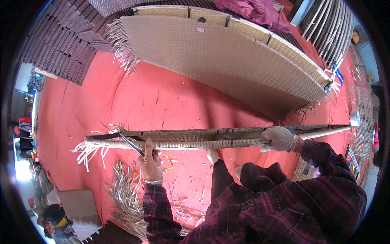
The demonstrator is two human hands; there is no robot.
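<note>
A long woven wicker panel (195, 143) with a wrapped rim lies across in front of me, edge toward me. Loose pale strands (86, 153) fan out from its left end. My left hand (151, 162), bare with a bracelet at the wrist, is closed round a curved metal blade (132, 145); the thumb points up against the rim. The blade's handle is hidden in the fist. A thin yellow loop (169, 162) shows beside the fingers; I cannot tell whether it belongs to the tool. My right hand (280, 139), in a pale glove, grips the rim right of the middle.
A large woven panel (227, 61) with fringed ends leans beyond. Dark slatted stacks (61, 44) stand far left, curved panels (330, 30) far right. Loose strands (126, 195) and scraps lie on the red floor covering (170, 97). A tape roll (354, 118) sits near the panel's right end.
</note>
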